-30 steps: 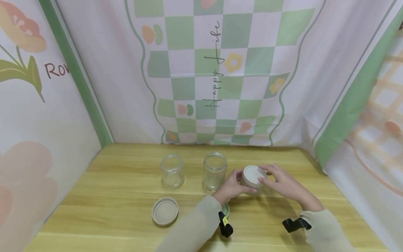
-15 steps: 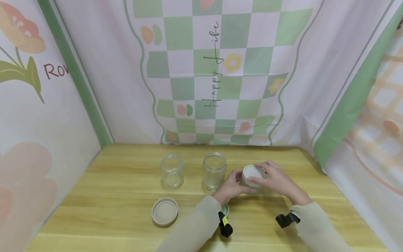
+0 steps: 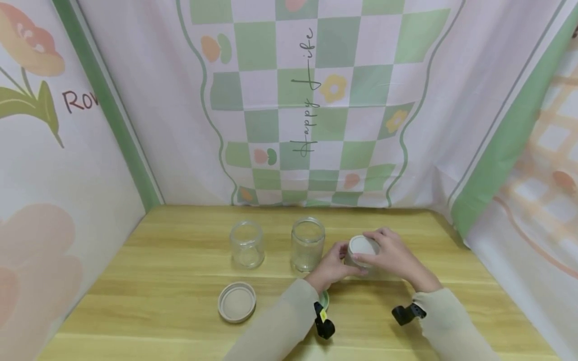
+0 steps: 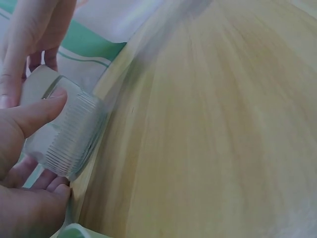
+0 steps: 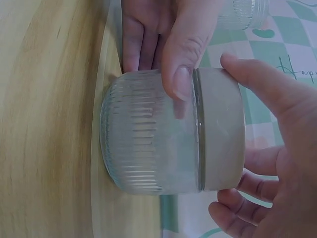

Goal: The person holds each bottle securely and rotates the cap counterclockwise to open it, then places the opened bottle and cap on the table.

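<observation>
Nearest me, two pale sleeves (image 3: 277,321) reach in over the wooden table (image 3: 379,333), a black camera (image 3: 324,323) strapped at the left wrist and another (image 3: 406,314) at the right. Left of the left sleeve I have a beige lid (image 3: 237,302) lying on the wood, its hollow side up. A green lid (image 3: 325,300) is mostly hidden behind that sleeve, so only its edge reaches me.

A little farther, right of the middle, both hands are on one ribbed glass jar (image 5: 148,131). I see the left hand (image 3: 333,266) clamped round its glass side, thumb on the near side. The right hand (image 3: 397,258) grips the pale lid (image 5: 222,130) on the jar's mouth, thumb and fingers on opposite sides of the rim. I can't tell whether the jar's base touches the table.

Just left of the left hand stands a taller clear jar (image 3: 308,245); farther left, apart from it, stands a shorter clear jar (image 3: 247,245). Beyond the table's far edge I see a green-and-white checked cloth (image 3: 334,52) reading "Happy Life".
</observation>
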`<action>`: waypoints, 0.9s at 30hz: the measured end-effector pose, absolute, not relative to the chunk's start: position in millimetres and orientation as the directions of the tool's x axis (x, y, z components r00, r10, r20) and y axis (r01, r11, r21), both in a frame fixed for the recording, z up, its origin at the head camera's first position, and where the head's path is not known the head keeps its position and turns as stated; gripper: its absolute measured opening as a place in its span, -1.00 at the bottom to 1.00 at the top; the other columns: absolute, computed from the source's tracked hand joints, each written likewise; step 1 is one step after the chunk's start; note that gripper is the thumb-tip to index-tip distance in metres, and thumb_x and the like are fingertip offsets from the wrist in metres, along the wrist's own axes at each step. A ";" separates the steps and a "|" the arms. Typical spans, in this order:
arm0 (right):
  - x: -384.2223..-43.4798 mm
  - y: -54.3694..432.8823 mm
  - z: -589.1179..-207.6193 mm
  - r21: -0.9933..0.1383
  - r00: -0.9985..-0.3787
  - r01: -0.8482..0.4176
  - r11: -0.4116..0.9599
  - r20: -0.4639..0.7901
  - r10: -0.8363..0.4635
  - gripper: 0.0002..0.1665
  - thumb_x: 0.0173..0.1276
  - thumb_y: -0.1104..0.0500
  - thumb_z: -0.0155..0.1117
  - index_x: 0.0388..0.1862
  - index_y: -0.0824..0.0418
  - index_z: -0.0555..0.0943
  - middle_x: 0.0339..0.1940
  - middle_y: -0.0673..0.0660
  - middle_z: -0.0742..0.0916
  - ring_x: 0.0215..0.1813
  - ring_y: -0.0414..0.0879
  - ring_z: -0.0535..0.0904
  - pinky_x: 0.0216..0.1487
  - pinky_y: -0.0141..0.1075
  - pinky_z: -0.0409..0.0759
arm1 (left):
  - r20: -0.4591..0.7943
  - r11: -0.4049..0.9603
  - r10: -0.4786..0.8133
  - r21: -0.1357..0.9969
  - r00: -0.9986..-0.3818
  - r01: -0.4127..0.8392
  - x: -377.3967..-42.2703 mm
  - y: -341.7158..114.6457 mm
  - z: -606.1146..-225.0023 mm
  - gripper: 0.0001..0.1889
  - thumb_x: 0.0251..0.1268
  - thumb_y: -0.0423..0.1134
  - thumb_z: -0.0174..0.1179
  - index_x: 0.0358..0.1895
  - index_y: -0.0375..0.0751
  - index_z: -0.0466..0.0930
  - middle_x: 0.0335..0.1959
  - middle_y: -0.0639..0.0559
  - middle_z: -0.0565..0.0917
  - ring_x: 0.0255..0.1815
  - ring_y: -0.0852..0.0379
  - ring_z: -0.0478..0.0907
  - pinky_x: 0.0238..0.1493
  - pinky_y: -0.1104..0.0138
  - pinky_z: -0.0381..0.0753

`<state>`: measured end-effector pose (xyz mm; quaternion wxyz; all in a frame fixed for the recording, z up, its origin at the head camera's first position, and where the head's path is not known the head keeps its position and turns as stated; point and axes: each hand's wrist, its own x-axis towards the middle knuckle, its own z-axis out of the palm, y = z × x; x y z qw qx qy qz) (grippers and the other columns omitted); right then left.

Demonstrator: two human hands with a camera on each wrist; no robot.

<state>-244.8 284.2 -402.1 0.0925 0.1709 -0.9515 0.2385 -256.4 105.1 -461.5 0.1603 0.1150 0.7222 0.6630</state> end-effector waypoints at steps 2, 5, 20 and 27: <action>-244.4 284.3 -402.5 -0.427 -0.925 -0.368 0.826 0.259 -0.278 -0.09 0.15 -0.23 0.53 0.19 0.46 0.57 -0.03 0.29 0.61 -0.05 0.18 0.51 -0.18 0.04 0.62 | -0.074 0.101 0.386 0.994 -0.920 -0.038 -257.0 104.7 -461.4 -0.34 0.05 -0.31 0.55 0.23 0.09 0.46 0.14 0.28 0.53 0.25 0.08 0.42 0.32 -0.02 0.41; -243.9 284.2 -403.4 -0.428 -0.925 -0.366 0.826 0.262 -0.275 -0.10 0.16 -0.23 0.53 0.19 0.46 0.57 -0.02 0.29 0.60 -0.03 0.18 0.50 -0.19 0.05 0.62 | -0.075 0.104 0.395 0.994 -0.916 -0.036 -257.3 103.9 -460.8 -0.35 0.06 -0.31 0.55 0.23 0.09 0.47 0.14 0.27 0.53 0.23 0.10 0.42 0.31 -0.02 0.42; -260.0 308.2 -407.4 -0.544 -0.874 -0.467 0.697 0.164 -0.457 -0.17 0.22 -0.06 0.51 0.38 0.29 0.49 0.23 0.32 0.52 0.15 0.23 0.43 -0.04 -0.02 0.53 | -0.091 0.136 0.395 0.990 -0.914 -0.040 -257.1 103.6 -458.6 -0.35 0.07 -0.29 0.55 0.24 0.08 0.46 0.21 0.24 0.53 0.33 0.04 0.38 0.38 -0.01 0.36; -267.1 314.0 -405.9 -0.622 -0.820 -0.502 0.600 0.122 -0.560 -0.13 0.15 0.09 0.50 0.42 0.32 0.43 0.32 0.33 0.47 0.17 0.19 0.42 0.00 -0.09 0.49 | -0.093 0.141 0.396 0.989 -0.913 -0.040 -256.7 104.3 -457.3 -0.34 0.07 -0.30 0.54 0.26 0.07 0.46 0.21 0.22 0.53 0.33 0.05 0.39 0.38 0.02 0.36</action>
